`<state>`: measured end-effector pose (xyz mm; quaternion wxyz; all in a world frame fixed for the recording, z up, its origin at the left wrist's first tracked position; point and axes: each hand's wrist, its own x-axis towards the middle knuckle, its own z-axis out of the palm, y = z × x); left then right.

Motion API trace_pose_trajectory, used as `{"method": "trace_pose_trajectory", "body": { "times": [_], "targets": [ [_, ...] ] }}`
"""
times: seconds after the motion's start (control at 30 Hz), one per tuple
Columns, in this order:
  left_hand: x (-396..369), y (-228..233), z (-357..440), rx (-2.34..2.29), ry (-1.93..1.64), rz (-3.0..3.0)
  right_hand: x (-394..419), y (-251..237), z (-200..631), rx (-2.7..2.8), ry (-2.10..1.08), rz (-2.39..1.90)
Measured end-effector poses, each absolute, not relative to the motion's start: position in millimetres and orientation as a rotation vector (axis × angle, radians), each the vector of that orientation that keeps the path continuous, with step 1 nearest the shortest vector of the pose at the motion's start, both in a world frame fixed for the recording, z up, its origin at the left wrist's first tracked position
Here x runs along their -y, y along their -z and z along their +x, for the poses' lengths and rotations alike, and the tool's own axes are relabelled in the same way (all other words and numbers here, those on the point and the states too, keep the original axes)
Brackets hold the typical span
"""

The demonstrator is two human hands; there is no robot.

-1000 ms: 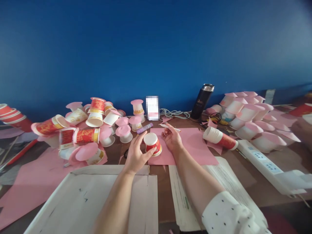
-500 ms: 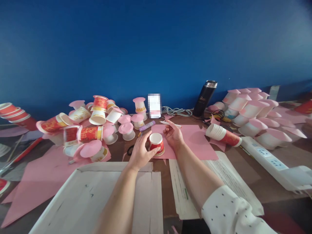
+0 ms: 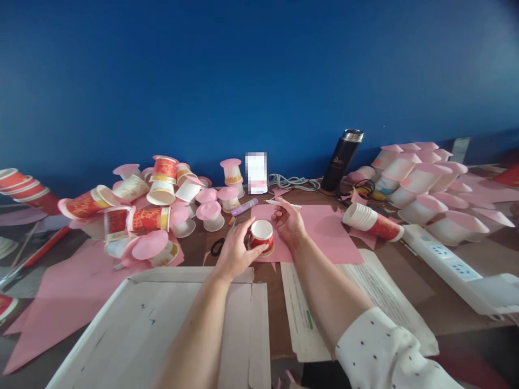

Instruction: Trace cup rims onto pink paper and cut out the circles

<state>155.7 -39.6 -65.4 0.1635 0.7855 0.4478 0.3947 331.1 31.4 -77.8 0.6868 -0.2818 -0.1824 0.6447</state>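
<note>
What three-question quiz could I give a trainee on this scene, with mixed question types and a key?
1. Multiple choice: what does the right hand hold? A) purple tube B) white pen C) black flask
2. True or false: the left hand rests on the power strip.
3. Fill in the colour: the large sheet beneath the right hand is ____.

Key: 1. B. 2. False; it curves around the red cup. 3. Pink.

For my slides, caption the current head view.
Left hand holds a red cup on pink paper; right hand holds a pen.
</note>
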Motion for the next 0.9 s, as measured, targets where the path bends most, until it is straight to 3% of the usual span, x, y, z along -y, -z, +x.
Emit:
{"method": "trace_pose_trajectory", "body": {
  "times": [0.3,0.67,0.9],
  "targets": [
    [41.6,59.7,157.2,-1.261,-1.086,2.282,-30.8,67.3,334.5,0.459,-1.377,-0.578],
    [40.3,59.5,155.4,-1.219,-1.054,2.243,-12.0,12.2,373.0,0.440,-1.275,-0.457],
    [42.1,61.5,155.2,-1.198,-1.089,2.221,-4.1,35.2,392.4,0.467,-1.312,-0.581]
  ]
}}
